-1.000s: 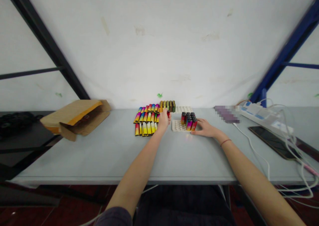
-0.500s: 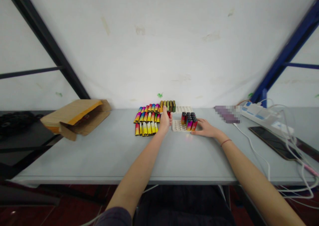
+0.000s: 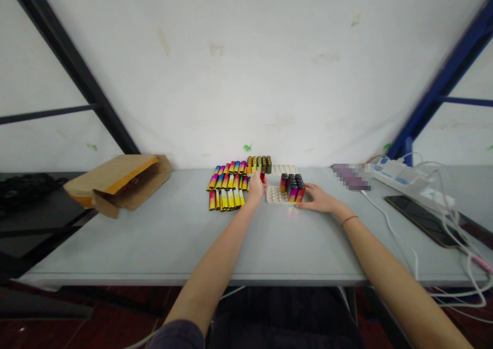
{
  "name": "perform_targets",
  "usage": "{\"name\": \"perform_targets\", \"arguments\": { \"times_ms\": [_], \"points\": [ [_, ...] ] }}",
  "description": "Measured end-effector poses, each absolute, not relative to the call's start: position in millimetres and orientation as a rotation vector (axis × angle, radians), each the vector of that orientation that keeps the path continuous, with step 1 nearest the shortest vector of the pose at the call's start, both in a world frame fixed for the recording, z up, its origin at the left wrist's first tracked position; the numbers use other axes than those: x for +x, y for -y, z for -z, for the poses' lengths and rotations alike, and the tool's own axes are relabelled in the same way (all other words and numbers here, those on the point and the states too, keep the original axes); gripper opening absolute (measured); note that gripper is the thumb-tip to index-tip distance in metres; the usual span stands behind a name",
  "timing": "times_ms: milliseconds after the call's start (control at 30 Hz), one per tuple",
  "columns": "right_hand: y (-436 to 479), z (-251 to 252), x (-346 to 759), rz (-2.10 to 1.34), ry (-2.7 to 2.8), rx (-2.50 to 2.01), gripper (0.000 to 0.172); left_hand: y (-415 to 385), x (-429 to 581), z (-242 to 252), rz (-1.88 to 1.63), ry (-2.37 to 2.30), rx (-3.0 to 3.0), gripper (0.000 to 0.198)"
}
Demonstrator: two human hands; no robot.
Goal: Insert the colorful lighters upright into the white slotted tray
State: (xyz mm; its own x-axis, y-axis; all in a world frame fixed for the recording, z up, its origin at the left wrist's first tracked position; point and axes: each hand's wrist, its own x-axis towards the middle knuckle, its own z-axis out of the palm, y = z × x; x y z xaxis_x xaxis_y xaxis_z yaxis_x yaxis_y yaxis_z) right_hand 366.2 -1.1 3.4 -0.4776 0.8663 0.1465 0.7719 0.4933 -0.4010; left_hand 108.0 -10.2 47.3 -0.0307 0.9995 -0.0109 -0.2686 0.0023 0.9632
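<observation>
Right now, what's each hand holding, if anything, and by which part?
Left hand: a red tube, partly showing; grip point hidden. Right hand: at the right edge of the tray; hold can't be told.

The head camera looks down across the table (image 3: 288, 246).

A dark short sleeve (image 3: 177, 334), charcoal with a purplish cast, covers the left arm down to a plain, curved hem near the elbow, leaving the slender, tapering left forearm (image 3: 215, 260) bare. The right forearm (image 3: 389, 267) is bare along all its visible length, with a thin, dull-red bracelet (image 3: 349, 219) circling the wrist. Nearly black clothing (image 3: 285, 318) covers the lap, its folds too dim to make out the cut.
</observation>
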Motion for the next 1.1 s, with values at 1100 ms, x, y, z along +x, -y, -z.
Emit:
{"name": "perform_targets", "arguments": {
  "times_ms": [1100],
  "points": [
    [3, -3, 365, -0.403, 2.406, -1.400, 0.088, 14, 111, -28, -1.234, -1.072, 1.871, 0.018]
  ]
}}
